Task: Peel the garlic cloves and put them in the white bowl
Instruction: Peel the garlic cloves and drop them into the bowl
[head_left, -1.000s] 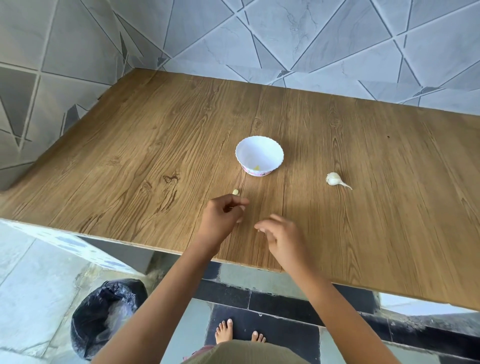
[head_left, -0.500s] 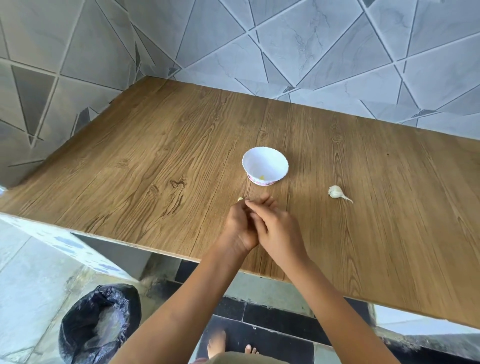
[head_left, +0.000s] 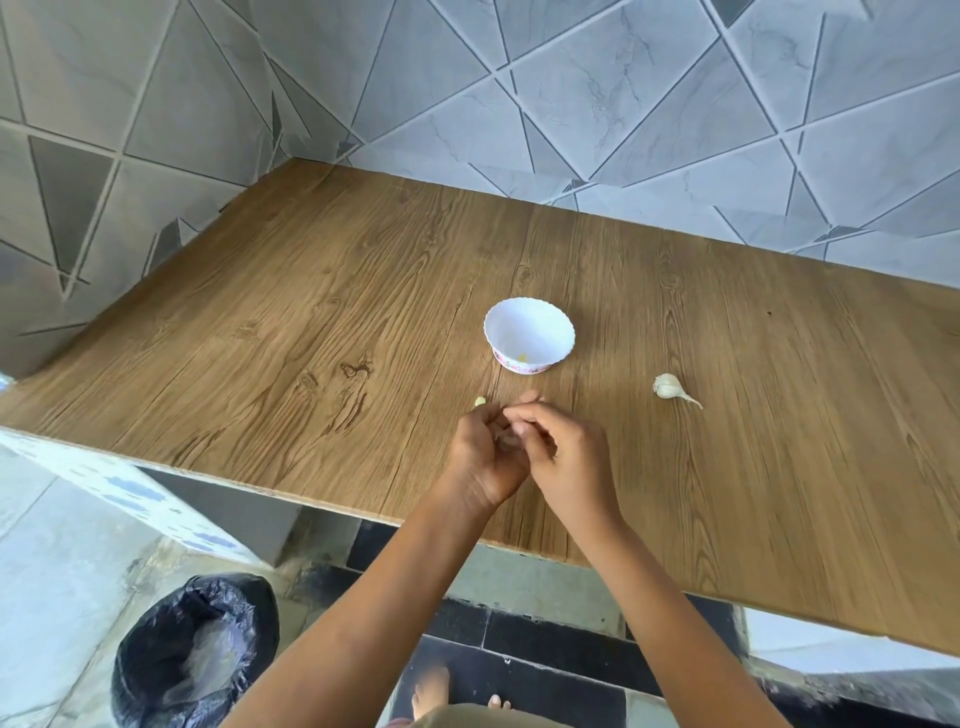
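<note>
A white bowl (head_left: 530, 332) with a scalloped rim stands mid-table; a small yellowish piece lies inside it. A garlic bulb (head_left: 669, 386) with a stem lies to the bowl's right. One loose clove (head_left: 480, 401) lies on the wood just left of my fingertips. My left hand (head_left: 480, 457) and my right hand (head_left: 566, 457) are pressed together in front of the bowl, fingers curled round something small between them. That small thing, a pale bit like a clove, is mostly hidden by the fingers.
The wooden table (head_left: 311, 322) meets grey tiled walls at the back and left. A black-lined bin (head_left: 192, 649) stands on the floor below the table's front left edge. Bare feet show under the edge.
My two hands, apart a second ago, have come together and now work the small thing between their fingertips. The camera has tilted slightly; bowl, bulb and loose clove have not moved.
</note>
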